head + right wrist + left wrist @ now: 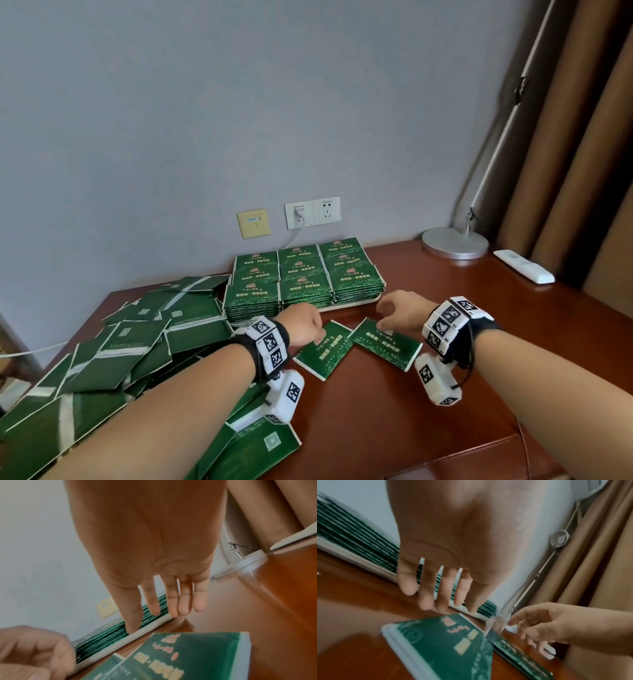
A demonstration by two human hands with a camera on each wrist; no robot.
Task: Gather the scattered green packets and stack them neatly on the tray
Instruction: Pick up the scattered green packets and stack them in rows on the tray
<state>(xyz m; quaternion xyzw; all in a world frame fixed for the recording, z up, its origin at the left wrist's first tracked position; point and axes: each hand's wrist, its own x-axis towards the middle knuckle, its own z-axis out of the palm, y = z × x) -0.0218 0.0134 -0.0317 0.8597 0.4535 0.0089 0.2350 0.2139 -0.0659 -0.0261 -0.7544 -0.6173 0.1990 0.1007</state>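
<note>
Reddish-brown wooden surface (428,394) set against a grey wall (239,102); brown curtains (582,137) hang at right. Lamp base (455,242) and white remote (523,266) stand near the far right edge. Tray (356,303) by the wall carries neat stacked packets (301,277); a loose heap (120,342) covers the left side to the near edge. Two face-up packets (356,346) lie just before the tray, corners overlapping. Left hand (305,325) and right hand (400,313) hover above them, fingers relaxed, holding nothing. Bare wood lies to the right and front.
</note>
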